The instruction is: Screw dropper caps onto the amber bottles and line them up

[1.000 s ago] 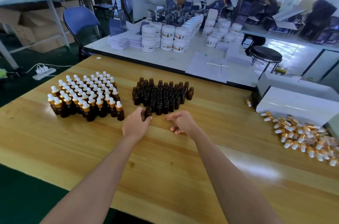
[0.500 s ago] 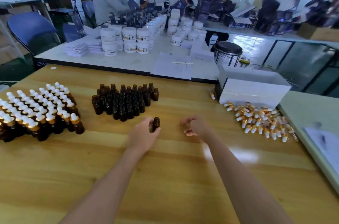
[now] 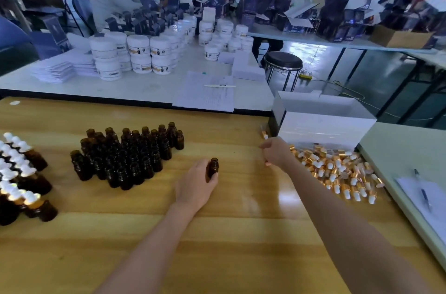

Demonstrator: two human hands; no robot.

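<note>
The left hand [image 3: 195, 185] has its grip curled round one amber bottle [image 3: 212, 169], thumb and fingers wrapped about its lower body. The bottle is upright with its open neck uppermost and no cap on it. Whether its base touches the table [image 3: 217, 240] cannot be told.

At about three o'clock from that bottle, well apart from it, the right hand [image 3: 277, 152] is stretched out with its knuckles up, at the near edge of the loose pile of dropper caps [image 3: 337, 170]. Its fingers are bent under the palm, and I cannot tell whether that grip pinches a cap or is empty. The gold-and-white caps lie scattered at three o'clock of the right hand. A single stray cap [image 3: 265, 135] lies at eleven o'clock of it, against the foot of a white box [image 3: 323, 125] that stands at two o'clock.

At nine o'clock from the held bottle stands a tight cluster of uncapped bottles [image 3: 128, 156], all upright. Farther out at nine o'clock, at the frame's edge, are the capped bottles [image 3: 19, 173] in close rows with white bulbs on top.

At twelve o'clock, beyond the table's far edge, a white table [image 3: 149, 91] carries stacked white jars [image 3: 135, 52].
</note>
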